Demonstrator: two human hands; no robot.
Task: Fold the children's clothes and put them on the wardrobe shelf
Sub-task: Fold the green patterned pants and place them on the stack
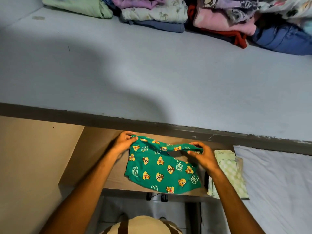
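A pair of green children's shorts [160, 171] printed with cartoon chipmunks hangs over a low brown surface [94, 159]. My left hand [124, 142] pinches the waistband's left corner. The right end of the waistband is gripped by my right hand [203, 155]. The band sags between the two hands and the legs lie spread toward me. Above stretches the grey wardrobe shelf [152, 73], where folded clothes [153, 14] are stacked along the back.
A pale green folded garment [228, 173] lies just right of the shorts, next to a white sheet [278, 183]. Pink, red and blue clothes [236, 26] are piled at the shelf's back right. The shelf's dark front edge [152, 124] overhangs the brown surface.
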